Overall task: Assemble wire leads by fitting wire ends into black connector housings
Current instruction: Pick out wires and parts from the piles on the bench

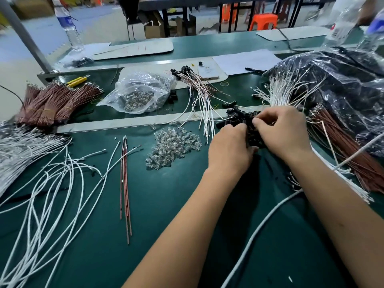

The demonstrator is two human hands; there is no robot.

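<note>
A pile of black connector housings (239, 116) lies on the green bench just right of centre. My left hand (229, 149) has its fingers curled into the near side of the pile, gripping black housings. My right hand (280, 129) pinches at the same pile from the right, fingers curled over black parts; what exactly sits between the fingertips is hidden. White wire leads (280, 90) fan out behind my hands. Finished leads with black housings (193, 80) lie further back.
Loose white wires (52, 179) and three red-brown wires (125, 183) sprawl at left. A heap of clear bulbs (172, 146) sits centre, a bag of them (141, 94) behind. Brown wire bundles (54, 100) lie far left and at right (353, 152). A plastic bag (342, 80) fills the right.
</note>
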